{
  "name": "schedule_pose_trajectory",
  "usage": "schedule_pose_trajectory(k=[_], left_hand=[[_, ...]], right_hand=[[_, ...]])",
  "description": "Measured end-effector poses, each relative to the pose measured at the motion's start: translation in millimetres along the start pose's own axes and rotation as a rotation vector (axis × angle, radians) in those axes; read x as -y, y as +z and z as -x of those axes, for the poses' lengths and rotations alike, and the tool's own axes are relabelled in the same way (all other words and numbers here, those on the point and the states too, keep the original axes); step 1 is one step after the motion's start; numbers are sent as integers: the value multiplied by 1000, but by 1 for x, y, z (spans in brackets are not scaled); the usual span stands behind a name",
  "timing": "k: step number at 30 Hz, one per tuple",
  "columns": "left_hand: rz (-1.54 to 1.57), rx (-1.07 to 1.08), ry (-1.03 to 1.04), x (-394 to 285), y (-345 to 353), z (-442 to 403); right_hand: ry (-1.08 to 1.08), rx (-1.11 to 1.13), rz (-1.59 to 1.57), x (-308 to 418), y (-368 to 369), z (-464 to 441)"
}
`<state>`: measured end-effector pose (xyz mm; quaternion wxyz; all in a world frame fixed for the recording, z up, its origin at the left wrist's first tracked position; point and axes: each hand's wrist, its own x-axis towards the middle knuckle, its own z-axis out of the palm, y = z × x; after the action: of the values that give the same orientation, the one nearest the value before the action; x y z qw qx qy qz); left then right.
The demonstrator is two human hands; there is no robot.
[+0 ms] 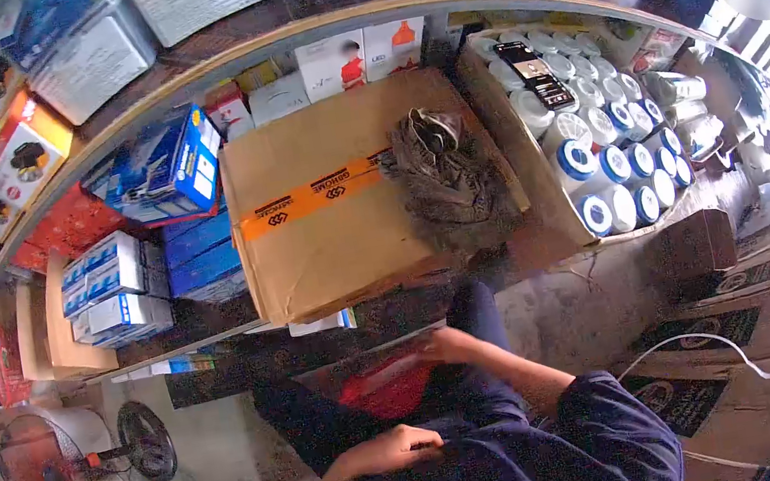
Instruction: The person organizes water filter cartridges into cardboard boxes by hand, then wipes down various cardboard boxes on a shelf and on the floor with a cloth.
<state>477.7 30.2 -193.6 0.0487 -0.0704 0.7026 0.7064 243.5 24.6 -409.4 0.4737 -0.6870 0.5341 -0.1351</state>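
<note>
My left hand [396,448] rests low on my lap against the dark shirt, its fingers curled inward. What lies inside the curl, if anything, is hidden. Farther forward, my right hand [448,344] lies by my right knee, at the edge of a red thing [388,387] between my legs. Its fingers are too dim and small to make out their grip. In front of both hands, a flat cardboard box [336,248] with orange tape lies on the shelf. A crumpled dark plastic bag [453,174] sits on its right side.
A carton of white jars [621,203], several blue-lidded, stands right with a phone [535,74] on top. Small white-and-blue boxes [115,283] are stacked left. A fan [50,475] stands lower left. A white cable [713,340] crosses the cardboard at right.
</note>
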Motion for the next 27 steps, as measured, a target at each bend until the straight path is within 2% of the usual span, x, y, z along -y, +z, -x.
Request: schedule_pose_trajectory(k=[1, 2, 3, 4, 5, 6, 8, 9, 11, 12, 13, 15, 16, 17, 18, 20, 21, 22, 23, 24, 26, 27], left_hand=[[0, -24, -25, -1, 1, 2], [7, -45, -50, -1, 4, 3], [-13, -135, -4, 2, 9, 4], [-12, -150, -66, -2, 8, 5], [-44, -185, -20, -1, 8, 6], [-76, -220, 26, 0, 7, 8], [-63, -245, 66, 0, 4, 10], [-104, -338, 36, -1, 1, 12], [-290, -569, 148, -4, -13, 17], [-245, -638, 46, -17, -24, 24], [-238, -745, 100, -17, -38, 28], [-519, -977, 166, -30, -78, 29], [-822, -1108, 239, -30, -101, 24], [-924, -1157, 231, -30, -120, 21], [-1094, -1148, 225, -19, -143, 17], [-1170, -1152, 178, 7, -173, 1], [-1277, -1143, 36, 13, -176, -5], [-1378, -1128, -118, 17, -175, -7], [-1342, -1061, -46, 17, -176, -6], [-1342, -1062, -43, 21, -177, -4], [-1251, -1125, 44, 30, -181, -7], [-1183, -1092, 12, 29, -179, -6]], right_hand=[[15, -42, -24, 18, -24, 20], [166, -161, 170, 17, -32, 38], [186, -239, 313, 16, -42, 57], [361, -320, 275, 40, -59, 77], [356, -419, 226, 9, -54, 90], [382, -526, 168, 7, -59, 99], [638, -497, 156, 4, -61, 97], [651, -494, 153, -8, -57, 94], [617, -493, 280, -47, -39, 86], [632, -497, 271, -42, -38, 84], [692, -505, 288, -30, -39, 79], [832, -486, 330, -8, -42, 76], [844, -494, 328, 2, -44, 77], [949, -486, 355, 11, -48, 78], [1053, -481, 379, 20, -52, 78], [1108, -584, 390, 4, -57, 90], [1201, -588, 393, 22, -63, 96], [1250, -591, 326, 0, -61, 108], [1242, -667, 389, -40, -46, 122], [1258, -620, 331, -17, -47, 126], [1224, -572, 290, -32, -30, 140], [1199, -556, 269, -42, -19, 149]])
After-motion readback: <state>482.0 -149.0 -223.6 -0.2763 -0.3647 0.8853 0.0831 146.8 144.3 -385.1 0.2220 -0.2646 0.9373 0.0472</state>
